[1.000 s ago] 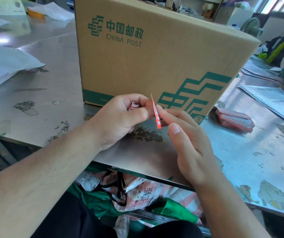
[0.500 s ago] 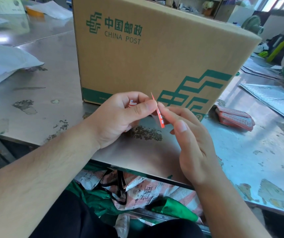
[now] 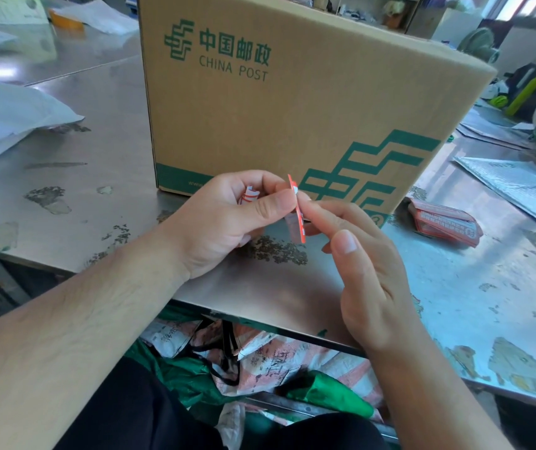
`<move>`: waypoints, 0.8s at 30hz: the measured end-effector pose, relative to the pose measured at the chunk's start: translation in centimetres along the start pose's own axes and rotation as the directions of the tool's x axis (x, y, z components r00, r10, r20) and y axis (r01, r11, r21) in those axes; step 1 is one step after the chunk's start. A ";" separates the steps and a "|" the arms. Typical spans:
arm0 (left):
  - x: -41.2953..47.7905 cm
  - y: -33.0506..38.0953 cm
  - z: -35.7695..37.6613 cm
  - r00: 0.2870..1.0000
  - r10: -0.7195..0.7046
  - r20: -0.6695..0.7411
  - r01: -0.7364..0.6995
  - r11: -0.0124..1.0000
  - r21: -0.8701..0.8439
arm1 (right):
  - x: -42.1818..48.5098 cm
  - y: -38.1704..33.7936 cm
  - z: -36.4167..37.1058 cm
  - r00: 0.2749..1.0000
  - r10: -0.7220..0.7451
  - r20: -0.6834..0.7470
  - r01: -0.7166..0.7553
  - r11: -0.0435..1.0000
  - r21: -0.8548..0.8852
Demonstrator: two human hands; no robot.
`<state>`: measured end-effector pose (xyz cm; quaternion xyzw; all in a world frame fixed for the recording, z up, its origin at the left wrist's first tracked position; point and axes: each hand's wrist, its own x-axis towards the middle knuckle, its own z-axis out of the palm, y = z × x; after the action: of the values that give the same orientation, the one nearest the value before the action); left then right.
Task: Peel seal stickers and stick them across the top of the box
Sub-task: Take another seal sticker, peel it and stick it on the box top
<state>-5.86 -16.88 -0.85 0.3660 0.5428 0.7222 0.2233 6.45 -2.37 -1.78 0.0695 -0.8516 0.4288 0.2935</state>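
A big brown cardboard box (image 3: 292,108) printed in green with "CHINA POST" stands on the metal table (image 3: 114,131); only its near side shows, its top is out of sight. In front of it my left hand (image 3: 224,219) pinches a narrow red and white seal sticker (image 3: 296,209) seen edge-on, with a curled bit of red-white backing (image 3: 249,195) tucked in the palm. My right hand (image 3: 360,254) touches the sticker's right face with its fingertips, thumb raised apart.
A crumpled stack of red stickers (image 3: 445,222) lies right of the box. White mailers (image 3: 3,121) lie at the left, grey bubble envelopes (image 3: 519,186) at the right. Bags (image 3: 260,362) are piled under the table's front edge.
My hands stay in front of the box working the sticker; the right thumb has lifted off and the sticker hangs a little lower between the fingertips.
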 end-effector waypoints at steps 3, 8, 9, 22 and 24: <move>0.0 0.0 0.0 1.000 -0.006 0.006 0.006 1.000 -0.009 | 0.0 0.0 -0.1 1.000 0.006 -0.006 -0.006 1.000 -0.001; -0.1 0.3 0.1 1.000 -0.013 0.001 0.013 1.000 0.027 | 0.0 0.0 0.0 1.000 0.015 -0.017 -0.015 1.000 0.010; -0.1 0.3 0.1 1.000 -0.010 0.008 0.009 1.000 0.028 | 0.0 0.0 0.0 1.000 0.011 -0.019 -0.011 1.000 0.006; -0.1 0.1 0.0 1.000 -0.016 0.003 0.016 1.000 0.001 | 0.1 -0.4 -0.1 1.000 0.012 -0.001 -0.012 0.999 -0.045; -0.1 0.1 0.0 1.000 -0.018 0.003 0.018 1.000 0.003 | 0.1 -0.6 -0.2 1.000 0.013 -0.003 -0.014 0.999 -0.038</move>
<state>-5.85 -16.96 -0.79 0.3628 0.5465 0.7189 0.2301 6.69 -2.60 -1.22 0.0577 -0.8596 0.4147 0.2929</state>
